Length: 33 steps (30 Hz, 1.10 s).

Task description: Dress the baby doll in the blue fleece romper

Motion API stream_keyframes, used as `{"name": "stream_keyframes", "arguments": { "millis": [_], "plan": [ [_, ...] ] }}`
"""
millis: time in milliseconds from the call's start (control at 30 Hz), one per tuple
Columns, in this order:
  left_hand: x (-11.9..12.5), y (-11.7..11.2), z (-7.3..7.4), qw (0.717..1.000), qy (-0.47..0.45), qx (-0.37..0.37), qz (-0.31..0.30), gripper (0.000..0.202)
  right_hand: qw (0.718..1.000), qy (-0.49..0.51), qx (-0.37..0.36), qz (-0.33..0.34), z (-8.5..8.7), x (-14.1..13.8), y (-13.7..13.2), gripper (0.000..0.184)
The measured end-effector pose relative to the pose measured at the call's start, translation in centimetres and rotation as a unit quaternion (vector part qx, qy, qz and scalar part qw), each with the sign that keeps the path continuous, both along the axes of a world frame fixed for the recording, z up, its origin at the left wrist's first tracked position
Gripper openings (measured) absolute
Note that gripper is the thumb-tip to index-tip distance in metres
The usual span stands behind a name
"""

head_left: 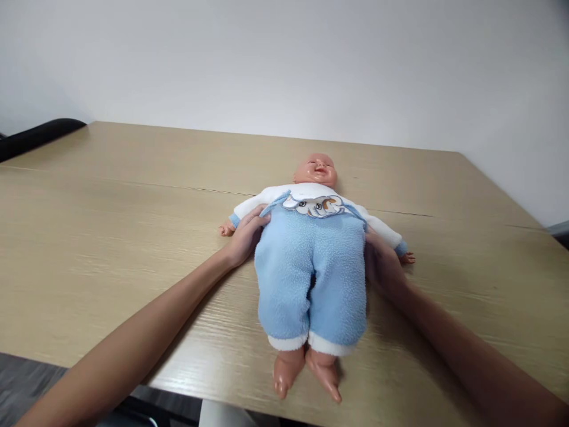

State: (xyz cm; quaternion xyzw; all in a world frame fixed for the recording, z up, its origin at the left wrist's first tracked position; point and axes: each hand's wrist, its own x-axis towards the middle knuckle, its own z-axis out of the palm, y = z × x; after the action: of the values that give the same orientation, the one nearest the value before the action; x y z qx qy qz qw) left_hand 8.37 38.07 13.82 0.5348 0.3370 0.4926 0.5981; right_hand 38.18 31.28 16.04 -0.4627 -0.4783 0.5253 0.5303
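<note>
A baby doll (311, 261) lies on its back on the table, its head at the far end and its bare feet toward me. It wears a fleecy light-blue and white outfit with an animal face on the chest. My left hand (249, 236) grips the doll's left-of-picture side at the waist, thumb on the blue cloth and fingers partly tucked at the edge. On the opposite side, my right hand (383, 258) holds the doll at the same height. Its fingertips are hidden behind the cloth. The doll's arms spread outward past both hands.
The wooden table (133, 237) has seams across its top, and its front edge runs just below the doll's feet. A pale wall (284, 65) stands behind it. A black chair back (44, 133) shows at the left, and grey floor (26, 385) at the lower left.
</note>
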Motion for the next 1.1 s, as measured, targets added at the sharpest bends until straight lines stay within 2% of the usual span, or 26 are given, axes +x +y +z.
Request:
{"name": "stream_keyframes", "arguments": {
  "millis": [67, 200, 367, 567, 667, 767, 900, 1100],
  "plan": [
    [-0.4, 0.5, -0.1, 1.0, -0.01, 0.0, -0.018, 0.023, 1.0, 0.009, 0.008, -0.002, 0.0, 0.2, 0.0, 0.009],
    [-0.6, 1.0, -0.4, 1.0, 0.0, -0.004, -0.014, 0.021, 1.0, 0.012, 0.015, -0.006, -0.3, 0.8, 0.1, 0.006],
    [-0.4, 0.9, -0.5, 1.0, 0.006, 0.014, -0.005, 0.025, 0.997, -0.041, 0.045, -0.041, -1.5, 1.7, 0.0, 0.004],
    [-0.5, 0.3, 0.6, 0.991, 0.111, 0.066, 0.041, 0.034, 0.993, -0.072, 0.076, -0.045, -1.8, 2.2, 0.2, 0.006],
    [-0.2, 0.1, 0.9, 0.988, 0.132, 0.066, 0.036, 0.037, 0.997, -0.037, 0.051, -0.037, -1.8, 1.9, 0.6, 0.01],
    [-0.2, 0.2, 0.9, 0.989, 0.137, 0.054, 0.001, 0.038, 1.0, 0.01, -0.005, -0.009, -2.1, 1.9, 1.1, 0.015],
    [-0.5, 0.5, 1.1, 0.988, 0.14, 0.065, -0.024, 0.038, 0.999, 0.021, -0.038, 0.021, -2.0, 2.1, 1.4, 0.017],
    [-0.3, 0.4, 1.2, 0.986, 0.114, 0.119, 0.025, 0.036, 0.998, 0.053, -0.019, -0.042, -0.5, 1.6, 1.5, 0.021]
  ]
}}
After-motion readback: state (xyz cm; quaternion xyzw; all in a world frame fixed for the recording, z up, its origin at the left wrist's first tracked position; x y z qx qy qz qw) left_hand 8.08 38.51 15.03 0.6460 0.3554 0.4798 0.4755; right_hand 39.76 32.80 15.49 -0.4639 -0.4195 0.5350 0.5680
